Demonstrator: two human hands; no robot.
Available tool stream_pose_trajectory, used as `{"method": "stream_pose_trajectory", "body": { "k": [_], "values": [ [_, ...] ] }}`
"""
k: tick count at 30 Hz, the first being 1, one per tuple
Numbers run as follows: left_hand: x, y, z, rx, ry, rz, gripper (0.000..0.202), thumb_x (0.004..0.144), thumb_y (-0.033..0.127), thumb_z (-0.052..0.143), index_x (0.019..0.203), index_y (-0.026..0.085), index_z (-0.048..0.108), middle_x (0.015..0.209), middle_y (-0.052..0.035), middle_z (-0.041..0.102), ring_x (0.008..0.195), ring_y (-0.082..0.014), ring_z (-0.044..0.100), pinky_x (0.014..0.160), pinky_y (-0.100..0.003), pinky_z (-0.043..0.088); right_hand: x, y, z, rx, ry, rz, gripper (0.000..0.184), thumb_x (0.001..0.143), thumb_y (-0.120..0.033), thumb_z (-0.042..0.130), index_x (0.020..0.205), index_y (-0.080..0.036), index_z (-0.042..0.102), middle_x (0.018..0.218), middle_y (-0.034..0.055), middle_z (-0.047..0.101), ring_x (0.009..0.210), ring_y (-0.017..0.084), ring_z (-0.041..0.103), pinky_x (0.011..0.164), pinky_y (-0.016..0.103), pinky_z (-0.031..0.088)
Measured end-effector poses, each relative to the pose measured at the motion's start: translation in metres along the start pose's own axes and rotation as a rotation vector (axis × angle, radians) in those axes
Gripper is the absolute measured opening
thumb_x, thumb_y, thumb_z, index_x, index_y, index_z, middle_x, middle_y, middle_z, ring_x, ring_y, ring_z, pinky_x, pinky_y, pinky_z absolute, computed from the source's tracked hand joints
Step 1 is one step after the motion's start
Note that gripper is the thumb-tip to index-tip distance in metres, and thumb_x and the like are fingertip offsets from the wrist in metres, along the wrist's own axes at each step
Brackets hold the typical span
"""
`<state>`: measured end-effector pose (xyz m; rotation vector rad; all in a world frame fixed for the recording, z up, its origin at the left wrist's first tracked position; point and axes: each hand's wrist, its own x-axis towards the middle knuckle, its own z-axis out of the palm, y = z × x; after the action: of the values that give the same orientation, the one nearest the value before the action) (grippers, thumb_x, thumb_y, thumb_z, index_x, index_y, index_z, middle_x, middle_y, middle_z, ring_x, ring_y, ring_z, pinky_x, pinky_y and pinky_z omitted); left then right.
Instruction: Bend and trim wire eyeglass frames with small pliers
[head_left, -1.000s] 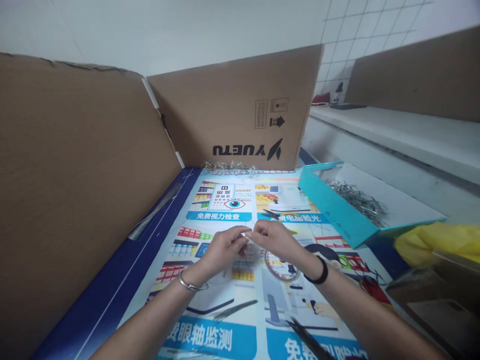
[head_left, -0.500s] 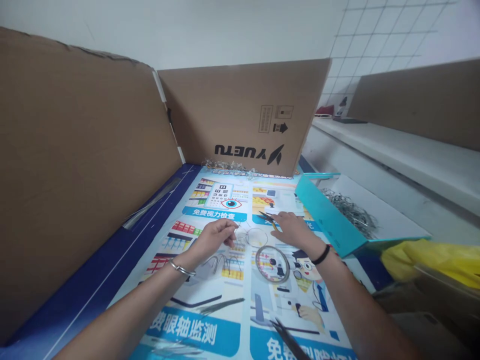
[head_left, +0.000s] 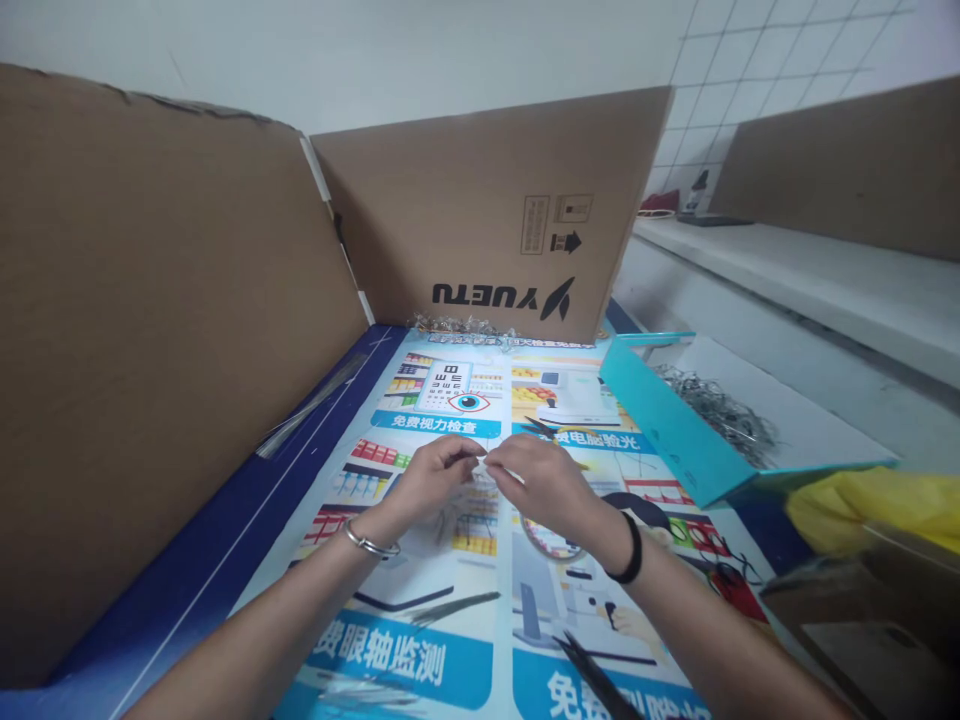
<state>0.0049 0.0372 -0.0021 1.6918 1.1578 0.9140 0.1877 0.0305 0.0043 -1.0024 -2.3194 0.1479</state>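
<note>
Just above the middle of the poster-covered table, my two hands meet at the fingertips. My left hand (head_left: 435, 480), with a silver bangle at the wrist, is closed in a pinch on a thin wire, which shows only faintly. From the other side my right hand (head_left: 546, 482), wearing a black band, pinches at the same spot. A wire coil (head_left: 559, 556) lies partly hidden beneath my right hand. Behind that hand rests a yellow-handled cutting tool (head_left: 540, 428) with dark tips. Nearer to me are a bundle of cut wires (head_left: 457, 607) and a dark pointed tool (head_left: 592, 675).
A teal box (head_left: 660, 425) holding tangled wire pieces (head_left: 720, 410) stands at the right, with yellow plastic (head_left: 877, 510) in front. Cardboard panels (head_left: 480, 220) wall off the back and left. Wire scraps (head_left: 465, 327) lie along the back panel. Clear strips (head_left: 315, 405) lie at the left.
My right hand has let go of the yellow-handled tool and come left to my left hand's fingertips. The tool now lies on the table. The view has shifted slightly.
</note>
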Motion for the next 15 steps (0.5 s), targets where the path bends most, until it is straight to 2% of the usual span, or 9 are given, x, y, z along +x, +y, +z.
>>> {"method": "stream_pose_trajectory", "body": {
  "k": [4, 9, 15],
  "values": [
    [-0.001, -0.001, 0.002, -0.111, -0.042, -0.011, 0.022, 0.078, 0.024, 0.053, 0.099, 0.017, 0.056, 0.074, 0.0012, 0.059, 0.065, -0.0095, 0.057, 0.062, -0.023, 0.046, -0.003, -0.002, 0.01, -0.062, 0.038, -0.008, 0.017, 0.087, -0.022, 0.048, 0.091, -0.02, 0.065, 0.089, 0.0072, 0.066, 0.087, 0.019, 0.057, 0.077, 0.031, 0.044],
    [-0.001, -0.002, 0.002, -0.1, -0.062, -0.008, 0.022, 0.078, 0.02, 0.049, 0.1, 0.017, 0.053, 0.078, 0.0004, 0.061, 0.067, -0.0102, 0.06, 0.063, -0.024, 0.047, -0.004, 0.002, 0.014, -0.088, 0.019, 0.02, 0.017, 0.087, -0.019, 0.048, 0.085, -0.019, 0.065, 0.084, 0.0073, 0.065, 0.083, 0.019, 0.056, 0.075, 0.031, 0.044],
    [-0.001, 0.0, 0.004, -0.125, 0.006, -0.048, 0.022, 0.078, 0.025, 0.053, 0.098, 0.017, 0.054, 0.076, 0.0001, 0.061, 0.068, -0.0117, 0.062, 0.061, -0.024, 0.046, -0.002, 0.006, 0.019, -0.038, 0.011, 0.061, 0.02, 0.087, -0.019, 0.046, 0.083, -0.02, 0.065, 0.082, 0.0062, 0.064, 0.08, 0.017, 0.056, 0.073, 0.029, 0.043]
  ]
}}
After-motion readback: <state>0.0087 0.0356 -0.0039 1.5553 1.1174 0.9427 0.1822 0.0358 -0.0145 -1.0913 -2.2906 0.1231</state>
